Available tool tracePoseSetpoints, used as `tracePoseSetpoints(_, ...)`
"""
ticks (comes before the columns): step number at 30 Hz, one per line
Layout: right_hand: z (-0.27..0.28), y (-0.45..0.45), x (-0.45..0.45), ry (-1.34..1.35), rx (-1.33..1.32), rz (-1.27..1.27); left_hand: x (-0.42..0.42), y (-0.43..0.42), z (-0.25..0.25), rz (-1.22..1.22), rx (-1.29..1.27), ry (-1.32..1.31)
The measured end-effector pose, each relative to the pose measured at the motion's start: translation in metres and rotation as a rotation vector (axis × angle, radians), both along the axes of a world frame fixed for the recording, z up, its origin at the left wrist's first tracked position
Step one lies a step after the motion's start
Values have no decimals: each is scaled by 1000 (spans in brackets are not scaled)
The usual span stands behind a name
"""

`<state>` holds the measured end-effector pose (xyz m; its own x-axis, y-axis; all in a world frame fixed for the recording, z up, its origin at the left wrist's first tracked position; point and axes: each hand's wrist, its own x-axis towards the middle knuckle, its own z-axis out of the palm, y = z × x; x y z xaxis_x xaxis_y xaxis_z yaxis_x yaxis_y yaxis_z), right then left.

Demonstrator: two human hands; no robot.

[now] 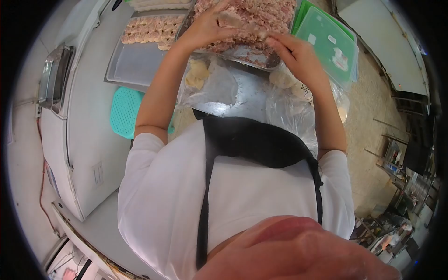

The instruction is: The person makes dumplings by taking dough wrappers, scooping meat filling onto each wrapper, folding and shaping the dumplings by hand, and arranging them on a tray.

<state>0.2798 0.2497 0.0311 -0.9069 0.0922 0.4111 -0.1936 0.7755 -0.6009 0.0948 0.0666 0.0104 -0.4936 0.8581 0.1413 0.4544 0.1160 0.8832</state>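
Observation:
A metal tray heaped with pinkish minced filling [275,14] lies at the top centre. Over its left part is my left hand [210,27], with its fingers curled around a small pale piece that is hard to make out. My right hand [294,52] is over the tray's right side, thumb and fingertips pressed together at the filling; what they hold is too small to name. To the left, a second metal tray [133,64] bears rows of small filled pieces [151,30]. Round pale wrappers [197,73] lie on clear plastic below my left hand.
A green lidded container [322,42] stands right of the filling. Clear plastic bags [291,109] lie near the table edge. A turquoise perforated stool [126,112] is at the left, beside a white cabinet [100,154]. Metal racks with objects stand far right.

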Motion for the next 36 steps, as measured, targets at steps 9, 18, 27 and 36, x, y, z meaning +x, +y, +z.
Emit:
tracePoseSetpoints(9, -44, 67, -33, -285, 275, -343, 3, 3, 6, 60, 181, 357)
tracePoseSetpoints(18, -8, 18, -2, -174, 59, 72, 8, -11, 11, -87, -18, 277)
tracePoseSetpoints(27, 16, -25, 4, -104, 351, -157, -6, -28, -8, 29, 49, 252)
tracePoseSetpoints(36, 35, -97, -26, -166, 159, 31, -51, -98, 13, -268, 136, 199)
